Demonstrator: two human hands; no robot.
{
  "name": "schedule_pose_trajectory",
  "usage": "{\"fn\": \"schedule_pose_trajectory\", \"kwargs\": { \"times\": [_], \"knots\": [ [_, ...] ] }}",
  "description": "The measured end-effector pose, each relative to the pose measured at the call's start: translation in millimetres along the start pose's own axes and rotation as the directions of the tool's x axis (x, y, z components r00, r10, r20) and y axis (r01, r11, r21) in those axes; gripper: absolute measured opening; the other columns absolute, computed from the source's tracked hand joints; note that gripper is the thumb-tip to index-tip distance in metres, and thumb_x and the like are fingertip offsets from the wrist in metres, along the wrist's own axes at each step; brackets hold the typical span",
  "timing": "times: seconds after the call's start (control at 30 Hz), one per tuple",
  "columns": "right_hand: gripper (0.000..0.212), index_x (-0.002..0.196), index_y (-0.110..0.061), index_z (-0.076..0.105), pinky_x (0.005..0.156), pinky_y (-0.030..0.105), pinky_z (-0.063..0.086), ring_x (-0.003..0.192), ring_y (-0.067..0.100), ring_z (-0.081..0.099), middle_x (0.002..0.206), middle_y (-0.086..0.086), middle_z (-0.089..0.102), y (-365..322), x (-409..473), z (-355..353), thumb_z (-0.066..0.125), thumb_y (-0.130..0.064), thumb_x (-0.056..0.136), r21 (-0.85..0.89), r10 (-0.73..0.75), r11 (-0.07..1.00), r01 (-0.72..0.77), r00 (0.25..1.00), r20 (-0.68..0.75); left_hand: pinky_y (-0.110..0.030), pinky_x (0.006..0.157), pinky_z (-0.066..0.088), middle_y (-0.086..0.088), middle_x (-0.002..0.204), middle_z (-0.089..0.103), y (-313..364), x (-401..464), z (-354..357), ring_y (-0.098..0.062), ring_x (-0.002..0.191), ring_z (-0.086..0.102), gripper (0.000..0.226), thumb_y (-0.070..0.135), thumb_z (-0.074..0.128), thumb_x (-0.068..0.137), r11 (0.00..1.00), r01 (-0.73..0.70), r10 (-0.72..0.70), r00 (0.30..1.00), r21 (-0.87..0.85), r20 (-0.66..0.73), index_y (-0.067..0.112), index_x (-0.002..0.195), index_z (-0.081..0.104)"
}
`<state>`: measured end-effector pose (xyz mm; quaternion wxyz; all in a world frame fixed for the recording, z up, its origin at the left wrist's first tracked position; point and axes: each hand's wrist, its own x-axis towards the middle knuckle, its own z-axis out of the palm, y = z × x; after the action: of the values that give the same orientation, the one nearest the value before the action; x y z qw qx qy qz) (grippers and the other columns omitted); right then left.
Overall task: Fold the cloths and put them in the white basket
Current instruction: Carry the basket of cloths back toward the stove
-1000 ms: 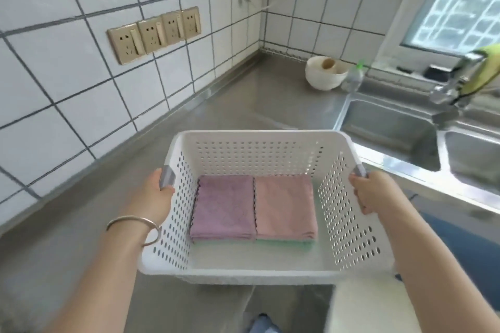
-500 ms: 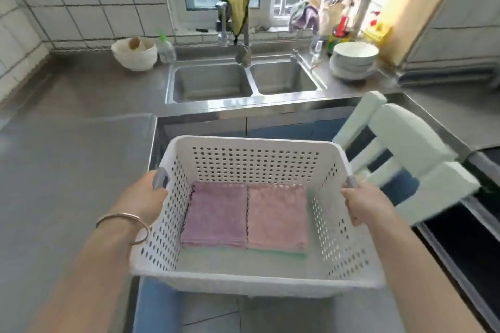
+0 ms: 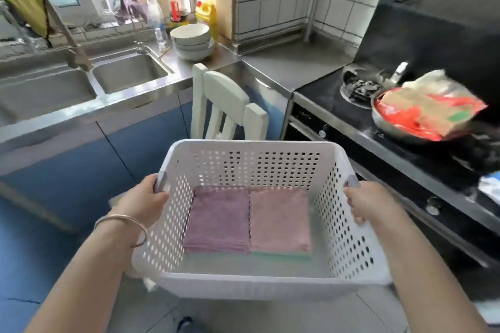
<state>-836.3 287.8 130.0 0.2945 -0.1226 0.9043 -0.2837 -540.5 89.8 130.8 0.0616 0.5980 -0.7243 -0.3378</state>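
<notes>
Carrying the white basket between both hands, you have it level in front of you, clear of any counter, with floor showing below it. Your left hand has its grip curled round the grey handle on the left rim; your right hand grips the matching handle on the right rim, fingers wrapped over the edge. Neither hand is nearer the load: the basket hangs squarely between them, its long axis running from one hand to the other across your body.

Inside, the folded cloths lie flat on the basket floor, set toward the far wall. The purple cloth is on the left, the pink cloth touches it on the right, and a green cloth shows as a strip beneath them. Their shared seam points straight away from you.

Folding and loading look finished, so what remains is likely only setting the basket down. The white chair stands just beyond the far rim and the stove with its pan lies to your right; keep both handles level so the stacks do not slide.
</notes>
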Motion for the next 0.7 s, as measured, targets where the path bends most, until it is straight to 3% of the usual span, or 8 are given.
{"fn": "schedule_pose_trajectory", "kwargs": {
  "times": [0.13, 0.27, 0.4, 0.47, 0.57, 0.7],
  "knots": [
    [0.019, 0.080, -0.008, 0.056, 0.055, 0.029, 0.034, 0.051, 0.020, 0.041, 0.062, 0.007, 0.045, 50, 7, -70, 0.042, -0.016, 0.090, 0.069, 0.062, 0.996, -0.055, 0.993, -0.101, -0.034, 0.060, 0.034, -0.008, 0.063, 0.046, 69, 5, 50, -0.021, 0.058, 0.041, 0.016, 0.005, 0.046, 0.091, 0.987, -0.129, 0.141, 0.982, -0.101, 0.127, 0.005, 0.105, 0.055],
    [0.020, 0.079, -0.007, 0.055, 0.054, 0.031, 0.032, 0.050, 0.019, 0.038, 0.060, 0.006, 0.043, 92, 20, -127, 0.044, -0.017, 0.091, 0.219, 0.174, 0.967, -0.130, 0.965, -0.195, -0.029, 0.055, 0.033, -0.011, 0.066, 0.047, 144, 15, 98, -0.020, 0.056, 0.041, 0.011, 0.006, 0.048, 0.091, 0.960, -0.252, 0.274, 0.937, -0.122, 0.217, 0.002, 0.100, 0.053],
    [0.020, 0.073, -0.008, 0.053, 0.049, 0.023, 0.028, 0.046, 0.016, 0.035, 0.050, 0.003, 0.041, 118, 45, -166, 0.047, -0.011, 0.092, 0.406, 0.282, 0.898, -0.169, 0.930, -0.236, -0.035, 0.063, 0.034, -0.014, 0.069, 0.050, 207, 39, 136, -0.021, 0.060, 0.042, 0.015, 0.011, 0.053, 0.089, 0.925, -0.308, 0.361, 0.894, -0.223, 0.266, 0.004, 0.102, 0.057],
    [0.023, 0.070, -0.010, 0.050, 0.046, 0.021, 0.028, 0.044, 0.016, 0.035, 0.045, 0.002, 0.042, 118, 62, -182, 0.047, -0.010, 0.092, 0.431, 0.299, 0.887, -0.166, 0.918, -0.260, -0.033, 0.064, 0.034, -0.016, 0.072, 0.052, 240, 60, 152, -0.022, 0.062, 0.044, 0.011, 0.014, 0.052, 0.090, 0.909, -0.354, 0.408, 0.864, -0.219, 0.294, 0.006, 0.096, 0.057],
    [0.029, 0.064, -0.013, 0.044, 0.043, 0.020, 0.030, 0.044, 0.016, 0.035, 0.054, 0.005, 0.040, 104, 89, -198, 0.046, -0.010, 0.093, 0.426, 0.292, 0.892, -0.150, 0.912, -0.290, -0.030, 0.060, 0.032, -0.010, 0.060, 0.046, 282, 91, 163, -0.021, 0.054, 0.039, 0.015, 0.017, 0.053, 0.090, 0.881, -0.401, 0.466, 0.825, -0.250, 0.319, 0.011, 0.077, 0.051],
    [0.031, 0.063, -0.013, 0.044, 0.045, 0.022, 0.030, 0.045, 0.016, 0.036, 0.055, 0.005, 0.040, 72, 143, -210, 0.046, -0.009, 0.094, 0.487, 0.315, 0.863, -0.133, 0.896, -0.314, -0.031, 0.062, 0.033, -0.008, 0.061, 0.045, 337, 156, 167, -0.022, 0.057, 0.040, 0.024, 0.026, 0.056, 0.089, 0.851, -0.481, 0.525, 0.783, -0.210, 0.333, 0.005, 0.080, 0.051]
  ]
}}
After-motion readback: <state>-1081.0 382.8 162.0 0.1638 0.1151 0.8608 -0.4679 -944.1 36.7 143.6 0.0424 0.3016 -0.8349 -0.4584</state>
